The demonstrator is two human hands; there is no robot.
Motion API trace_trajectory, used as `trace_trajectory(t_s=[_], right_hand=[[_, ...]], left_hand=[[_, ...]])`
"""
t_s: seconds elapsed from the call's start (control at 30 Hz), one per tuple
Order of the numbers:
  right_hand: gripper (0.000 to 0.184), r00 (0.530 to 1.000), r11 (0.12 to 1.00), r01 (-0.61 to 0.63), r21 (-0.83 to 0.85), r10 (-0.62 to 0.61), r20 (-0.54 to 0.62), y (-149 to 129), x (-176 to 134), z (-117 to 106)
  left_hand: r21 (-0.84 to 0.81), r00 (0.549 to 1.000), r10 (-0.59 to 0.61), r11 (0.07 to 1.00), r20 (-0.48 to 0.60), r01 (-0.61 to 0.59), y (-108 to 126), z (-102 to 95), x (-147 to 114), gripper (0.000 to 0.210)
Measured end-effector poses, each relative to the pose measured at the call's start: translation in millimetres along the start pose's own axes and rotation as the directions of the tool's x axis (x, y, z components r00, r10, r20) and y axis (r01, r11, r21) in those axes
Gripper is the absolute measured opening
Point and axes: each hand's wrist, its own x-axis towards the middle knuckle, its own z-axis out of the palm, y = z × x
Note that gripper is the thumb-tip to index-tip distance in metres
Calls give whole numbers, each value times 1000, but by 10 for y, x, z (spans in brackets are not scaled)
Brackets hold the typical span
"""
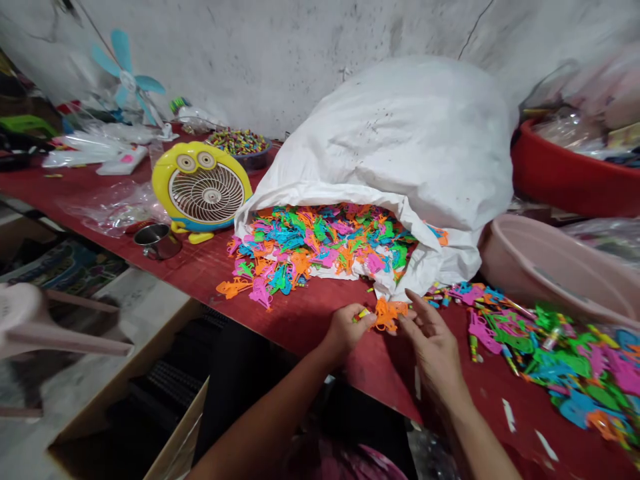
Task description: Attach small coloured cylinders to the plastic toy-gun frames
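"Progress first: how far along does the work look?"

"Midway through one piece, by the look of it. The orange piece (387, 315) is between the person's two hands, just above the near edge of the red desk (310, 313), in front of the sack (415, 133)."

"And what is left?"

"Plenty, probably. Loose coloured pieces (320, 237) fill the sack's open mouth and spill onto the desk. To the right, by the pink basin (530, 260), a pile (575, 367) mixes similar pieces with little striped tubes. Whether any of those count as finished, nobody can tell from this view."

"How do the fingers stand?"

"The left hand (349, 331) is curled nearly closed, pinching a small tube (361, 314), its thumb tip at the orange piece's left edge. The right hand (434, 340) seems to grip the piece's right end lightly, thumb below, while its index finger stands out straight and apart."

"Which way does the piece point?"

"Its long axis appears to run sideways, from one hand to the other. The openwork shape is too small to say which end is the front. The tube slants, its yellow tip towards the piece."
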Motion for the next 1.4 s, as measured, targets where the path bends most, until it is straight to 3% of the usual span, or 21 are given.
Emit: trace_trajectory(t_s=[0.03, 0.1, 0.2, 0.3, 0.37, 0.43, 0.5, 0.6, 0.63, 0.7, 0.77, 0.83, 1.0, 1.2, 1.4], right_hand=[[47, 992, 988, 86, -128, -74, 98, -32, -5, -67], [40, 918, 877, 332, -347, -217, 332, -87, 8, -196], [44, 749, 552, 650, -522, -350, 562, -112, 85, -337], [42, 670, 281, 740, -611, -383, 635, -29, 175, -411], [38, 662, 228, 742, -630, -398, 635, 76, 202, -444], [34, 687, 281, 719, -636, -428, 587, 184, 189, -466], [30, 774, 439, 629, -642, -433, 462, 263, 142, -460], [30, 950, 795, 310, -521, -243, 196, 283, 31, -364], [31, 979, 885, 197, -421, -155, 133, 265, -10, -311], [30, 997, 978, 52, -201, -38, 73, 211, -91, -191], [28, 997, 998, 17, -65, -12, 74, 161, -161, -85], [27, 994, 998, 18, -54, -12, 111, 142, -216, -14], [23, 985, 974, 84, -212, -49, 168, 226, -288, 54], [23, 982, 886, 187, -425, -151, 118, 286, -285, 127], [21, 961, 725, 269, -634, -242, 131, 231, -283, 156]], left_hand=[[5, 1000, -10, 1000, 22, 10, 17, -12, -2, 29], [12, 998, -19, 1000, 55, 18, 41, -35, -9, 30], [30, 994, -26, 999, 104, 23, 41, -55, -26, 32], [51, 989, -24, 999, 148, 17, 24, -53, -42, 32], [40, 990, -18, 999, 140, 12, 22, -48, -56, 33], [-15, 994, -19, 1000, 107, 21, 29, -48, -74, 34], [-93, 998, -19, 995, 65, 25, 35, -49, -95, 34], [-144, 999, 15, 990, 30, -11, 23, -30, -121, 34], [-140, 999, 30, 990, 28, -26, 11, -13, -126, 35], [-136, 998, 50, 990, 40, -45, -16, 37, -128, 35], [-163, 997, 52, 986, 52, -43, -37, 93, -125, 35], [-204, 998, 32, 979, 55, -21, -41, 133, -124, 35], [-215, 998, 36, 976, 59, -23, 2, 131, -138, 27], [-246, 993, 75, 968, 93, -50, -27, 129, -137, 25], [-4, 987, 162, 987, 16, -162, -117, 131, -138, 18]])
